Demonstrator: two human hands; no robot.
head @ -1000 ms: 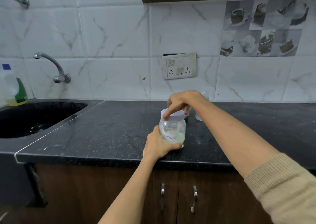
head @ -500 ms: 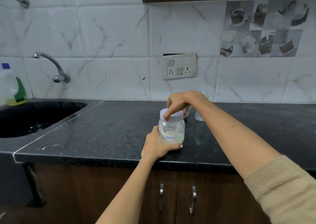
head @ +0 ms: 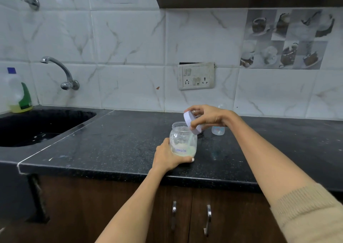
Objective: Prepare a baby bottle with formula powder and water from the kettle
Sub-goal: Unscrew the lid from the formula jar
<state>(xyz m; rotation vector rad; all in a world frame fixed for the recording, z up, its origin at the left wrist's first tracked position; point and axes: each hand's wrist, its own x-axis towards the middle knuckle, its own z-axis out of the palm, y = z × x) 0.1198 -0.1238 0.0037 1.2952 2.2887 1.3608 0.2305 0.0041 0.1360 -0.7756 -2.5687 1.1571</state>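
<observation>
White lid [head: 192,123] now lifted off and tilted, pinched in the right hand [head: 207,117]; left hand [head: 168,156] grasps the formula jar [head: 182,140] on the bench [head: 111,146]; powder is now accessible for scooping

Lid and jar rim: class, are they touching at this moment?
Cannot tell. In the head view the lid, tilted in the right hand, overlaps the jar rim's far edge; no gap or contact shows plainly.

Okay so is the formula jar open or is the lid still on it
Open. The right hand holds the white lid tilted, off the mouth of the formula jar, while the left hand grips the jar upright on the counter.
</observation>
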